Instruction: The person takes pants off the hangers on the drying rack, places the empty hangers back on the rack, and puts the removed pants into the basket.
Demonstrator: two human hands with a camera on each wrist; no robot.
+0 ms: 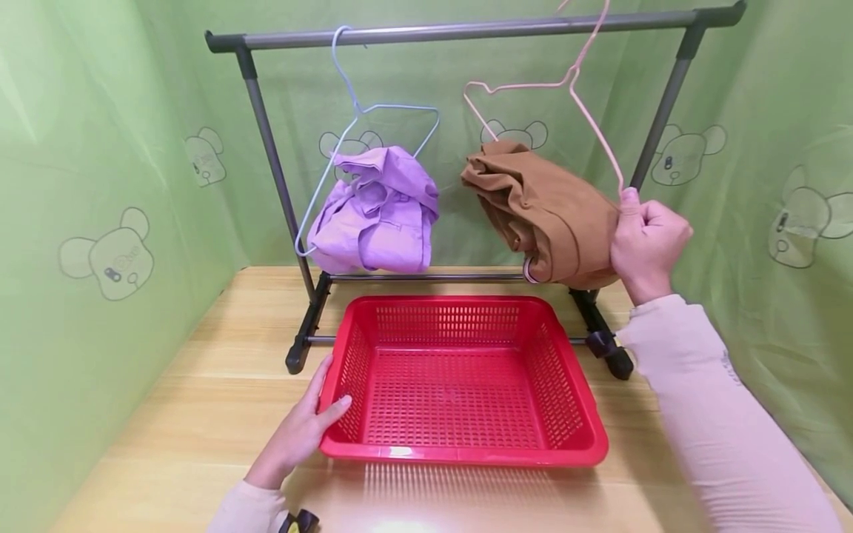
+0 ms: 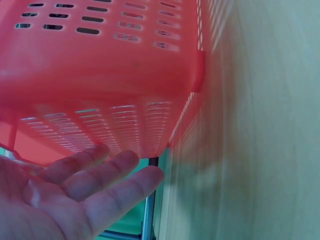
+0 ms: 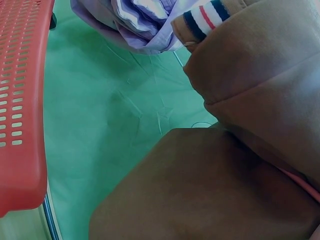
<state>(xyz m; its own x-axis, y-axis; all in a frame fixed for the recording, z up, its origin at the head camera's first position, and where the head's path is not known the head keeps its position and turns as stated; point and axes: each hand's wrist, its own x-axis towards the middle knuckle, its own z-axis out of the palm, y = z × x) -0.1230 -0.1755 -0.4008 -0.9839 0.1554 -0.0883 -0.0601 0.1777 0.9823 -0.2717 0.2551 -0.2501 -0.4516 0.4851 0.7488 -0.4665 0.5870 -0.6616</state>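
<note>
My right hand [image 1: 649, 240] grips the lower right corner of a pink hanger [image 1: 526, 86], right beside the brown garment [image 1: 566, 207] draped on it. That garment, with a navy, white and red striped band [image 3: 205, 20], fills much of the right wrist view. My left hand [image 1: 300, 426] holds the left side of a red plastic basket [image 1: 460, 456], its thumb over the rim. In the left wrist view, the fingers [image 2: 122, 197] stretch along the basket's outer wall [image 2: 100, 65]. A folded purple garment [image 1: 383, 215] hangs on a light blue hanger [image 1: 400, 107].
A grey clothes rack [image 1: 426, 32] stands behind the basket on a wooden table [image 1: 186, 400]. Its black feet [image 1: 309, 326] flank the basket. Green curtains [image 1: 87, 185] with bear drawings surround the table on the visible sides.
</note>
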